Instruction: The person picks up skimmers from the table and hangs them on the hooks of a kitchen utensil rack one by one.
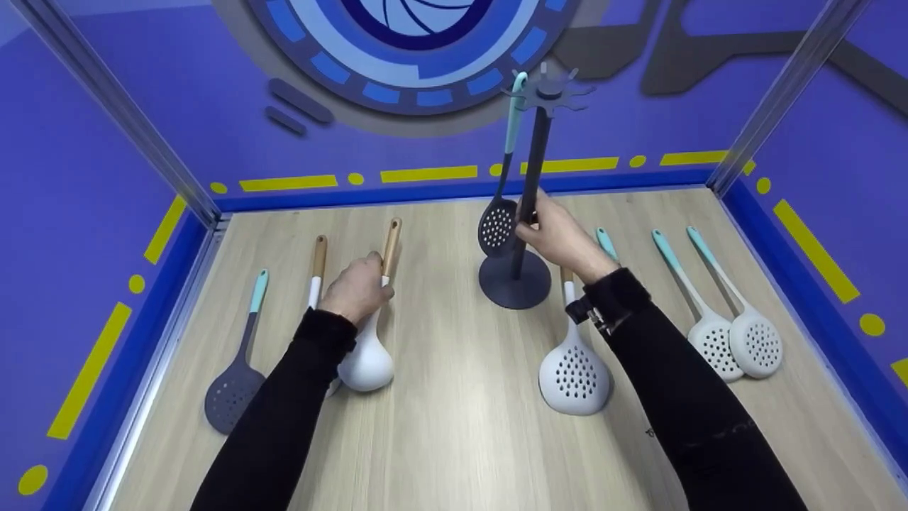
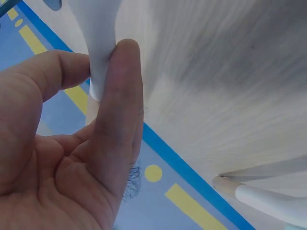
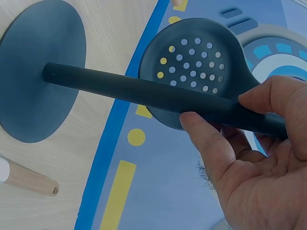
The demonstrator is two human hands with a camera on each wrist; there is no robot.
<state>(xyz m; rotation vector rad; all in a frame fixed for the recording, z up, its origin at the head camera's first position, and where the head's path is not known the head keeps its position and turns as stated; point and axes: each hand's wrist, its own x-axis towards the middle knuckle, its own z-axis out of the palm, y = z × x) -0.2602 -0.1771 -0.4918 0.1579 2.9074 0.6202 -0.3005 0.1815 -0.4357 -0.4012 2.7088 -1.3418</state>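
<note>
My left hand [image 1: 357,287] pinches a white ladle [image 1: 367,365] with a wooden handle, thumb and fingers on its white neck in the left wrist view. The ladle's bowl is low over the table's left half. Toward the back, my right hand [image 1: 564,238] grips the dark post of a utensil stand [image 1: 540,145], which has a round base and a ring of hooks on top. From one hook hangs a dark skimmer [image 1: 494,231] with a mint handle, its holed head beside the post. In the right wrist view, thumb and fingers [image 3: 206,136] lie along the post.
Left of the ladle lie a dark slotted turner [image 1: 234,394] and another wooden-handled utensil [image 1: 316,280], partly hidden by my left arm. A white skimmer [image 1: 576,376] lies below my right wrist. Two pale mint-handled skimmers [image 1: 757,344] overlap at right. Blue-purple walls [image 1: 440,142] enclose the table.
</note>
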